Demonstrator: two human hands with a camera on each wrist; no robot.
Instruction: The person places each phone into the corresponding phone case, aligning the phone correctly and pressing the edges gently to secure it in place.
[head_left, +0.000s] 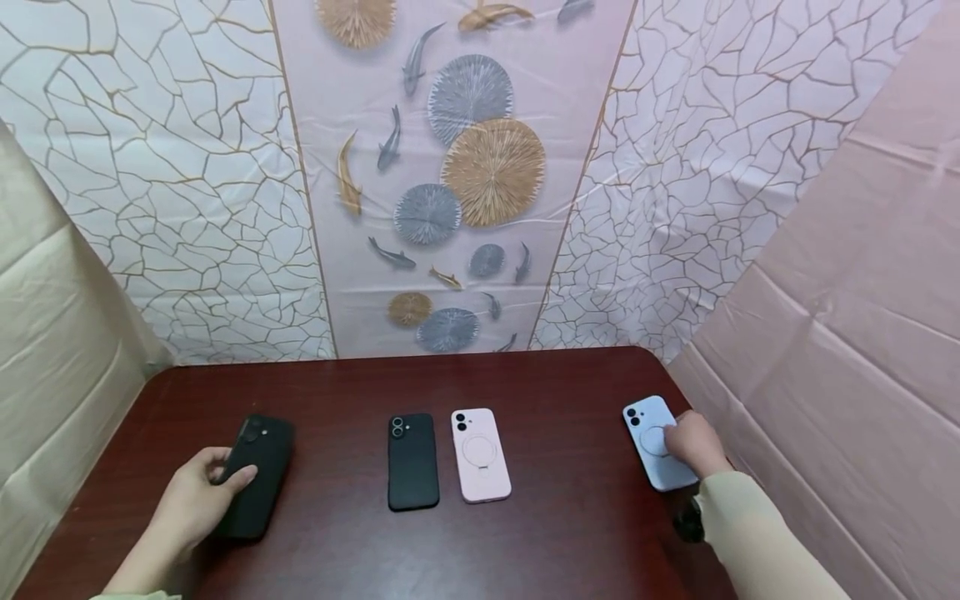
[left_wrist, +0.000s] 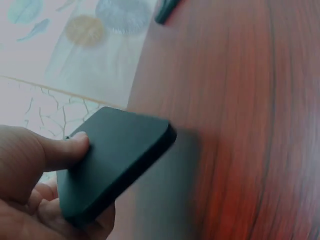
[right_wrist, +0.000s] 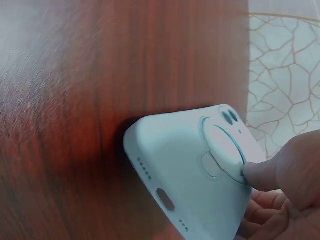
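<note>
At the table's left, my left hand [head_left: 197,500] grips a black phone case [head_left: 258,479], thumb on its back and fingers beneath. In the left wrist view, this black phone case [left_wrist: 117,155] is tilted above the tabletop, its shadow below. Over on the right, my right hand [head_left: 696,446] pinches a light blue phone case [head_left: 660,467] with a ring on its back. The right wrist view shows the light blue phone case [right_wrist: 170,150] with its thumb-side edge raised, port cutout towards the camera. I cannot tell whether phones sit inside.
Between the hands, another black phone case [head_left: 413,475] and a pink phone case [head_left: 482,475] lie side by side, backs up. The dark red wooden table [head_left: 555,433] meets a patterned cloth [head_left: 487,275] behind. Beige cloth walls [head_left: 847,350] stand at both sides.
</note>
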